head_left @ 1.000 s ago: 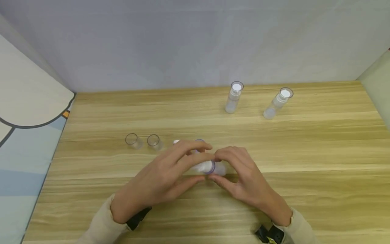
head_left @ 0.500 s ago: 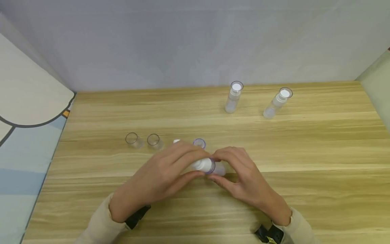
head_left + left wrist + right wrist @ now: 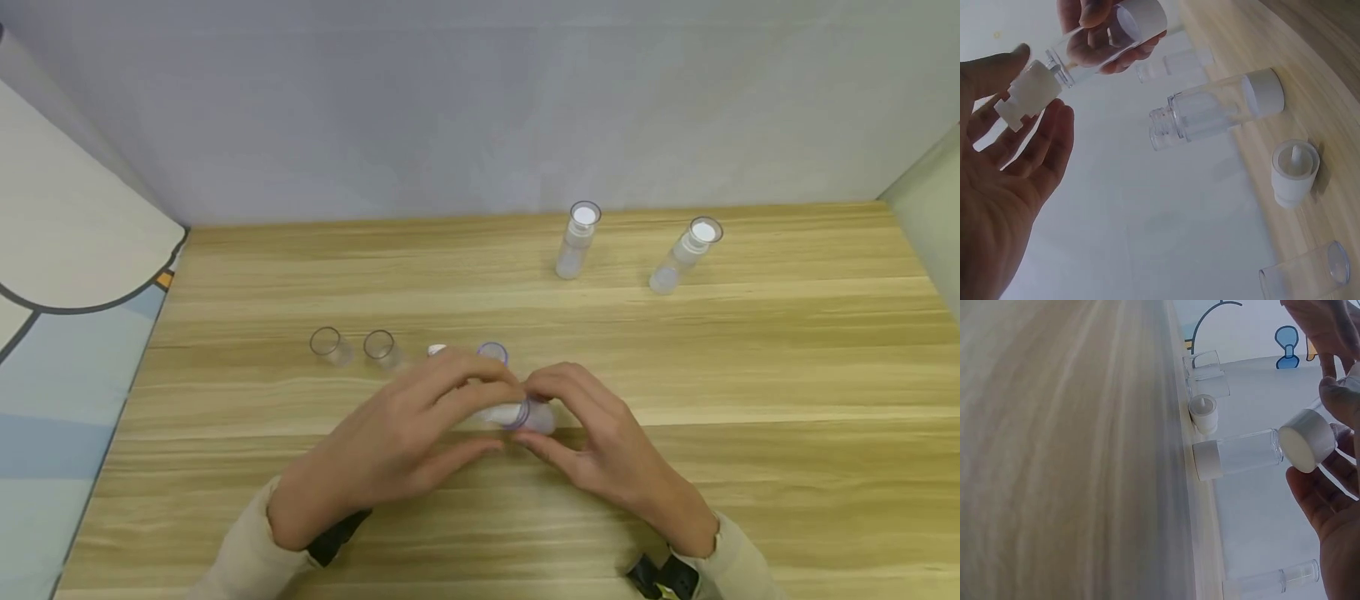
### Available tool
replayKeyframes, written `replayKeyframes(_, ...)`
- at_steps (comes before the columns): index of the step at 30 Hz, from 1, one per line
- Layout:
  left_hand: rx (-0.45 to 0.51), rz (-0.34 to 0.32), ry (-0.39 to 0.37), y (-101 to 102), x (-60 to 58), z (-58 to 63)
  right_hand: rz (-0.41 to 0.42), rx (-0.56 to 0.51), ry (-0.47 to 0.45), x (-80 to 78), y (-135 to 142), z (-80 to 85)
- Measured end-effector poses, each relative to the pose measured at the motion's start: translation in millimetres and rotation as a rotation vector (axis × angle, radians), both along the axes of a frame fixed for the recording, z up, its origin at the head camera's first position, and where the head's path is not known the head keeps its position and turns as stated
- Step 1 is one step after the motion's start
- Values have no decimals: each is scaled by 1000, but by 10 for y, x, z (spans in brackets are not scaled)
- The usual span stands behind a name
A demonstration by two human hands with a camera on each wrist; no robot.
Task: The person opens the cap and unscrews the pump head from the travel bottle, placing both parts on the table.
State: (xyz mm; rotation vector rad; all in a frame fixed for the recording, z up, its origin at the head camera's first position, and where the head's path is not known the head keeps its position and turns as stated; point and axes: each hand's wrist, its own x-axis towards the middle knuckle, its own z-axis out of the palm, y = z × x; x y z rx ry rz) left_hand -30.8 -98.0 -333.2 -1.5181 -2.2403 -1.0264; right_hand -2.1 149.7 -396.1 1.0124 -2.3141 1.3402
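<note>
In the left wrist view, a white pump head [image 3: 1035, 90] sits at the neck of a clear bottle [image 3: 1100, 44] with a white base. My right hand [image 3: 592, 433] grips the bottle body between thumb and fingers, holding it tilted above the table. Around the pump head my left hand [image 3: 405, 421] has its fingers loosely spread, the thumb standing apart from it. Behind the hands stands a second clear bottle [image 3: 1210, 112], its neck uncovered. Beside that bottle is a loose white pump head [image 3: 1294, 172] with its inner stem showing.
Two clear caps [image 3: 327, 343] stand at the left on the wooden table [image 3: 750, 467]. Toward the back right are two bottles with pump and cap on, one nearer the middle [image 3: 576, 242] and one further right [image 3: 682, 257]. A pale cloth wall [image 3: 480, 108] rises behind.
My left hand closes on the pump head half a second ago, then its thumb and fingers spread apart again. The right hand keeps its grip on the bottle nearly in place.
</note>
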Motion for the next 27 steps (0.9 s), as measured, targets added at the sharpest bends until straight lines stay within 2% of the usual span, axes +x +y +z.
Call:
replayKeyframes(5,5,-21,10,-14,-7,14,4,-7,-2,-4,-6,-1)
replayKeyframes(17,-28,37,-38,-92,6,46,-22,-2,-38,-2,6,1)
replayKeyframes(27,-14,73,-27,-126,27,54,-33,10,-58,8,18,0)
